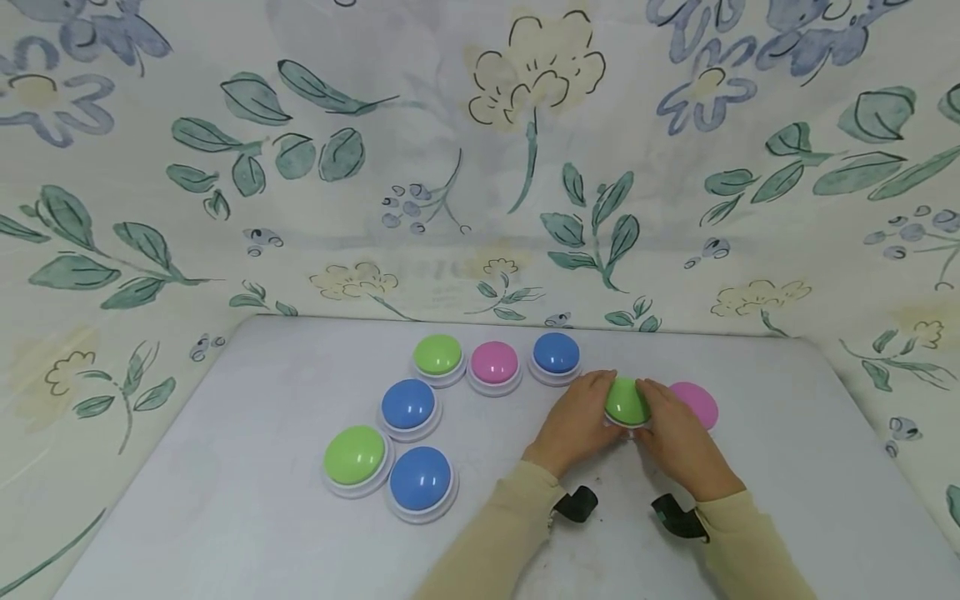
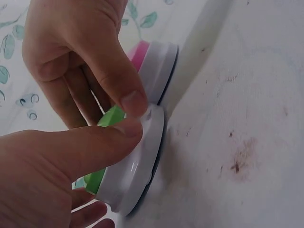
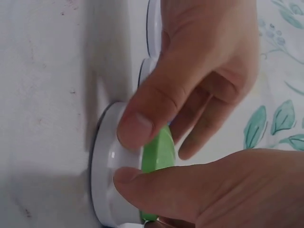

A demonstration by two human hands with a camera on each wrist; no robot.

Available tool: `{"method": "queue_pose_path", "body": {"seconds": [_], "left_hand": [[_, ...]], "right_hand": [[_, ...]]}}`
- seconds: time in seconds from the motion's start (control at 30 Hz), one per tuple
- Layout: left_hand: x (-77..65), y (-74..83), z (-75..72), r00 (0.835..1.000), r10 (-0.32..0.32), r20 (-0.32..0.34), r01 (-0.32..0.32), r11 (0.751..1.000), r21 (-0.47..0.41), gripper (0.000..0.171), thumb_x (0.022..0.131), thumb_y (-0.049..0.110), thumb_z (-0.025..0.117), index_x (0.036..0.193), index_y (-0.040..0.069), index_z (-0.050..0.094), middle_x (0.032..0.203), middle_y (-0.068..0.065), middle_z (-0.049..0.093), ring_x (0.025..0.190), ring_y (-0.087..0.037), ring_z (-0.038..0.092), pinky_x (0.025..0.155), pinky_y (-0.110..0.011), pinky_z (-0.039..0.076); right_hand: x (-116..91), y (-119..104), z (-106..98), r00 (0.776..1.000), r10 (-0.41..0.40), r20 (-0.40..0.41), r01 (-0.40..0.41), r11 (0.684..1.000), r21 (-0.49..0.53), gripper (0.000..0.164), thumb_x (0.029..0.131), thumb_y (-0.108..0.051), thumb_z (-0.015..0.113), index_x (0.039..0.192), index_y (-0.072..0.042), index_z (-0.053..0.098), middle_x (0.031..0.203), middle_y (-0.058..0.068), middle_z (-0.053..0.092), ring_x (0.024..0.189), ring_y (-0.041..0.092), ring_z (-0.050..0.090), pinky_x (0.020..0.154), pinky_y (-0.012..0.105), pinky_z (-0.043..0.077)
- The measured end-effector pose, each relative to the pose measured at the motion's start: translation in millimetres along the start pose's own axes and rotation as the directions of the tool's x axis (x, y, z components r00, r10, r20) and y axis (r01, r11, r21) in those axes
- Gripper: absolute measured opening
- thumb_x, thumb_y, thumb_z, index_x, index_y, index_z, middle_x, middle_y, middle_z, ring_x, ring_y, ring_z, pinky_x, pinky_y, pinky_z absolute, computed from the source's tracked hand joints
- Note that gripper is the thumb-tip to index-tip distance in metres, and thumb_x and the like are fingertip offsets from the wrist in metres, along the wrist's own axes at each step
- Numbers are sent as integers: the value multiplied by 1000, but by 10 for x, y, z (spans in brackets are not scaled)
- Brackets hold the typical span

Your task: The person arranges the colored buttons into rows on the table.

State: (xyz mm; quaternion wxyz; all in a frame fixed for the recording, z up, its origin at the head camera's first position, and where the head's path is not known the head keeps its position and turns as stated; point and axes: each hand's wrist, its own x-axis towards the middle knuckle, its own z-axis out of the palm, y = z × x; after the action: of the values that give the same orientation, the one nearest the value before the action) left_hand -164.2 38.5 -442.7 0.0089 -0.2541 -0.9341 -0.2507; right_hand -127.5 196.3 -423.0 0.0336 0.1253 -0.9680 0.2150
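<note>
Both hands hold a green-domed push button (image 1: 627, 402) with a white round base, one at each side. My left hand (image 1: 573, 423) curls around its left side, and my right hand (image 1: 686, 442) around its right. In the left wrist view, both thumbs press on the white base (image 2: 142, 156), near each other, while the other fingers reach round the green dome. The base's lower edge is close to the table in both wrist views. A pink button (image 1: 697, 405) sits just behind my right hand, partly covered by it.
Left of the hands, a blue button (image 1: 557, 353), a pink button (image 1: 494, 363) and a green button (image 1: 438, 356) line the back of the white table (image 1: 247, 500). Another green button (image 1: 355, 455) and two blue ones stand nearer. Flowered cloth (image 1: 450, 167) rises behind.
</note>
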Motion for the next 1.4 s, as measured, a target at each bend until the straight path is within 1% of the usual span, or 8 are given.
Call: {"method": "queue_pose_path", "body": {"seconds": [0.13,0.33,0.47,0.63,0.9,1.13,1.3,1.4], "left_hand": [[-34,-48,-63,1000,-17,12,17,1000,-15,76,86,30,80,149,4,45,149,-9,51,138,-20,47,115,-27,35],[-118,-87,-287,999,-47,22,47,999,-15,82,85,34,82,152,7,42,152,-8,48,141,-22,43,114,-31,38],[-186,-128,-422,999,-55,-1,55,998,-25,83,86,36,80,153,8,40,152,-10,47,141,-24,43,115,-34,38],[-272,-186,-534,998,-51,-21,50,997,-56,81,88,35,79,153,6,40,153,-12,46,141,-26,42,116,-35,36],[-423,-290,-721,996,-81,-38,79,995,-55,80,88,34,79,153,7,40,152,-12,47,141,-27,42,114,-38,39],[-582,-415,-899,991,-114,-63,109,991,-84,79,88,33,79,152,5,40,152,-14,46,141,-29,42,115,-43,38],[-710,-501,-1024,986,-136,-98,128,988,-86,80,87,32,80,152,5,41,150,-15,47,139,-31,43,115,-44,38],[-766,-540,-1094,983,-138,-124,129,988,-81,80,86,31,81,150,4,43,149,-16,48,139,-32,43,115,-45,38]], "right_hand": [[-7,-14,-37,1000,0,-2,0,1000,5,64,82,9,75,137,17,45,139,37,48,125,51,51,103,61,44],[-15,-53,-74,1000,-2,-17,2,1000,8,66,81,7,78,139,12,46,141,35,46,128,50,49,103,61,44],[-14,-92,-78,1000,13,-8,-13,1000,15,68,82,0,80,141,9,48,143,33,46,129,49,48,101,60,45],[-7,-165,-78,1000,13,-13,-12,999,45,66,84,-7,81,141,6,50,144,30,47,129,47,49,101,59,47],[3,-335,-9,1000,-25,-16,27,993,112,62,85,-11,80,139,2,54,143,25,51,129,43,52,99,56,50],[32,-460,63,998,-66,-15,68,985,161,59,86,-10,80,139,2,55,142,21,53,126,39,55,99,52,51],[46,-559,102,998,-60,-5,60,986,158,60,86,-13,80,139,-1,55,142,19,53,127,38,55,98,51,52],[64,-626,124,998,-65,-3,64,986,153,61,86,-13,81,140,-2,55,142,19,53,124,36,58,96,50,54]]}}
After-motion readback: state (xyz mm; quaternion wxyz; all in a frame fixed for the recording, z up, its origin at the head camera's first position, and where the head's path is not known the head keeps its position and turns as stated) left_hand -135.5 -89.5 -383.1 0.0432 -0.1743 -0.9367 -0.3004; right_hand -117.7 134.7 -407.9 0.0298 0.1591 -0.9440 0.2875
